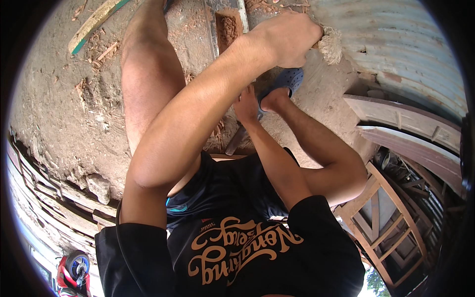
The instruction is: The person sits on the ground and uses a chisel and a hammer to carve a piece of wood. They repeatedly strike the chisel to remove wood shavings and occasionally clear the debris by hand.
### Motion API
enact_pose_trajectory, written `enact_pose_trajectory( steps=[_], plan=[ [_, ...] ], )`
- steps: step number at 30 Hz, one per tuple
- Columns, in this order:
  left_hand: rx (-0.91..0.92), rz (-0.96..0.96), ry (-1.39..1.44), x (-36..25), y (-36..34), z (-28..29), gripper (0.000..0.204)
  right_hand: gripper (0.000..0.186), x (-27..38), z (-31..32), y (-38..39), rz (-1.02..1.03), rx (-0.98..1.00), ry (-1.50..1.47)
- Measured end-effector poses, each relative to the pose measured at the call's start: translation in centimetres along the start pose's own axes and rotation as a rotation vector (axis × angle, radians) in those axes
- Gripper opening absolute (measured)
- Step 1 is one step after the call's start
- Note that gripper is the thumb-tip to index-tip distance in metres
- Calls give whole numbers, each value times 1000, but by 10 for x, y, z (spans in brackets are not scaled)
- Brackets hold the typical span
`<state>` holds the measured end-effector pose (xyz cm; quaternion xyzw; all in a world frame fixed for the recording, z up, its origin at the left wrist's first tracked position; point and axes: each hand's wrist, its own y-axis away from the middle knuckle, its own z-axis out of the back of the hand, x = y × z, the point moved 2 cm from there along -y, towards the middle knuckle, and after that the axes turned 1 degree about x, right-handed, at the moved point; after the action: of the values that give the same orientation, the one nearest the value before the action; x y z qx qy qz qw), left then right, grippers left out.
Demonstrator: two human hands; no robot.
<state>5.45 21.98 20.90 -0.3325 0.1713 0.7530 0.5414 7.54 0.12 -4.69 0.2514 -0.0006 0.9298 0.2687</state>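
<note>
My left arm crosses the view to the upper right, and my left hand [292, 39] is closed in a fist. From the fist sticks out a tool with a frayed tan fibre tuft [330, 45]; its kind is not clear. Below it, close to my right foot, my right hand [246, 106] has curled fingers, partly hidden behind my left forearm. What it grips is hidden. A dark, narrow bar [236, 141] lies just below this hand. Ahead, a board [244, 15] has a rectangular hollow filled with reddish wood shavings [228, 32].
A curved wooden strip with a green edge [94, 24] lies at the upper left among scattered shavings. Corrugated metal sheeting [410, 49] stands at the upper right. Below it are wooden panels [405, 119] and a wooden frame [391, 218]. Stacked planks [54, 193] lie at left.
</note>
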Motion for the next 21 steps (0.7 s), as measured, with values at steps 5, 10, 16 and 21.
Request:
enact_pose_trajectory(
  steps=[5,10,16,21],
  plan=[
    [14,1,-7,1,-1,-2,24,21,5,-2,-5,-90,-38,-91],
    [23,37,0,-1,0,0,25,22,8,-5,-10,-227,-19,-166],
    [24,43,-2,0,1,0,24,21,-6,-18,-12,-315,-74,-208],
    [19,56,-23,0,0,-2,24,20,-10,-23,-11,-271,-130,-214]
  ],
)
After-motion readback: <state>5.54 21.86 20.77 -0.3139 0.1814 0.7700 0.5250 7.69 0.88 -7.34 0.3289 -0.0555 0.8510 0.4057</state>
